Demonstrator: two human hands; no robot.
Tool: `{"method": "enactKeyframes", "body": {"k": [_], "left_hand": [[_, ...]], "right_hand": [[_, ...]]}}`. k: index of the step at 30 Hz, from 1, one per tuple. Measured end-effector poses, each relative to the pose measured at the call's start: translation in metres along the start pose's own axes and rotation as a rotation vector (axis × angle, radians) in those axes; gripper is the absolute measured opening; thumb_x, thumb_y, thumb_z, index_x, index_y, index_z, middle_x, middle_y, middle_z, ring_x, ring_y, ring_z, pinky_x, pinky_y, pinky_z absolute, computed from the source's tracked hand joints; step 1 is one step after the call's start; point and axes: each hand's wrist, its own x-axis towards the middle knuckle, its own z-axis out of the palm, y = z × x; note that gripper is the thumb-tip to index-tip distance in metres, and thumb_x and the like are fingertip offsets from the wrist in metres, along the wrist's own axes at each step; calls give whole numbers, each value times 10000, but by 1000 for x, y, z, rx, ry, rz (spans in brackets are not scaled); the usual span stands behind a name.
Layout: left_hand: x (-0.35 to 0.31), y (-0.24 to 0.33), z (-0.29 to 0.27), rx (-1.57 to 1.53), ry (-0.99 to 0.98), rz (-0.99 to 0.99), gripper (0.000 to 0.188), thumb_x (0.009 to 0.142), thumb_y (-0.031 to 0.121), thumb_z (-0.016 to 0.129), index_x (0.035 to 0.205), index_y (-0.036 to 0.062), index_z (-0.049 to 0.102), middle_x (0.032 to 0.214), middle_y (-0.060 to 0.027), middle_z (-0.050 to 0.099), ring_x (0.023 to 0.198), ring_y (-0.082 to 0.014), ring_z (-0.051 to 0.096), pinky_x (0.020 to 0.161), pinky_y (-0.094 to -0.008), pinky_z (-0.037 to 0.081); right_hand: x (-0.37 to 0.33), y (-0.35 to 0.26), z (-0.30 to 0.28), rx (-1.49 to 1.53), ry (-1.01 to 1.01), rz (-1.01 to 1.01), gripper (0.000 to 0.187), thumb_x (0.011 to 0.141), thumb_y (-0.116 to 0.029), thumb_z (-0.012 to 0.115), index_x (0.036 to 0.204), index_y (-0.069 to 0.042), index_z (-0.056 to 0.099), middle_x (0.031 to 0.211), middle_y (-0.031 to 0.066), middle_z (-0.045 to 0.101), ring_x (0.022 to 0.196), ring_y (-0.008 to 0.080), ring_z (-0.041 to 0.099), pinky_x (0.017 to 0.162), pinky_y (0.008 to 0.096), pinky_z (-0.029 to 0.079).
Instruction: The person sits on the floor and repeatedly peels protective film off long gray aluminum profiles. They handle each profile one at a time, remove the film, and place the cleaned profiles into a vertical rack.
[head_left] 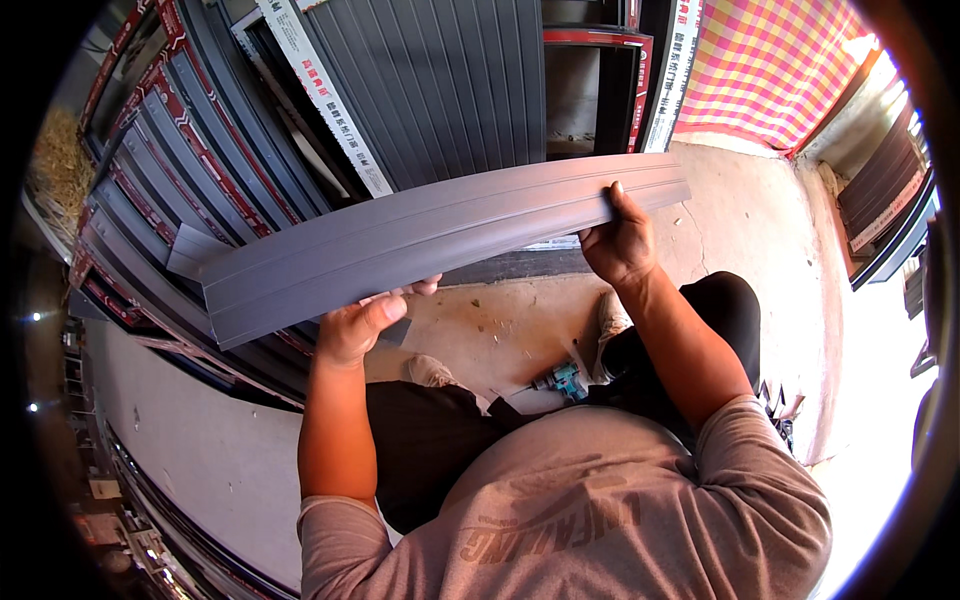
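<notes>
A long grey grooved panel strip (430, 235) is held up in front of me, tilted so that its right end is higher. My right hand (625, 240) grips its lower edge near the right end, with the thumb on the front face. Farther left, my left hand (358, 325) holds the lower edge from below; its thumb shows and some fingertips are behind the strip. Behind the strip stands a large dark grey ribbed panel (450, 90), partly covered by it.
Stacked dark frame profiles with red tape (190, 130) lean at the left. A teal cordless drill (565, 382) lies on the floor between my feet. At the back right hangs a pink and yellow checked cloth (770, 65). Dark panels (885, 190) stand by the right wall.
</notes>
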Motion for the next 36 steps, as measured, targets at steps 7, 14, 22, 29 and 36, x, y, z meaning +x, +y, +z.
{"method": "enactKeyframes", "body": {"k": [7, 14, 22, 29, 36], "left_hand": [[6, 10, 11, 64, 6, 23, 420, 961, 224, 712, 1282, -38, 643, 1057, -149, 726, 915, -213, 701, 825, -354, 602], [4, 8, 12, 52, 6, 51, 336, 983, 173, 667, 1244, -37, 650, 1051, -144, 721, 896, -216, 693, 830, -358, 587], [-8, -27, 0, -113, 259, -83, 290, 985, 139, 668, 1229, -18, 655, 1103, -149, 726, 920, -270, 721, 789, -426, 624], [0, -26, -8, 137, 467, -132, 246, 1030, 234, 698, 1103, -2, 699, 916, -48, 723, 689, -113, 671, 603, -257, 580], [-9, -31, -13, 801, 25, -378, 500, 975, 461, 710, 1282, 66, 722, 1150, -229, 769, 1067, -261, 761, 950, -414, 555]], "right_hand": [[-12, 6, 23, -77, 107, 28, 327, 1028, -343, 678, 1258, -113, 645, 1201, 56, 731, 1146, 257, 704, 925, 419, 612], [-12, 10, 11, -145, 192, 89, 353, 1005, -434, 700, 1231, -166, 664, 1110, 1, 733, 1014, 210, 710, 763, 355, 598], [-19, 6, 2, -303, 195, 201, 361, 987, -486, 708, 1214, -231, 591, 1079, 1, 587, 938, 183, 520, 832, 368, 437], [-54, 53, 6, -1224, -70, 524, 327, 1044, -323, 576, 964, -22, 677, 735, 84, 651, 647, 195, 655, 586, 310, 519], [-57, 85, 10, -1818, -364, -466, 435, 957, -172, 741, 1348, -32, 612, 1220, 129, 677, 1058, 270, 643, 874, 383, 547]]}}
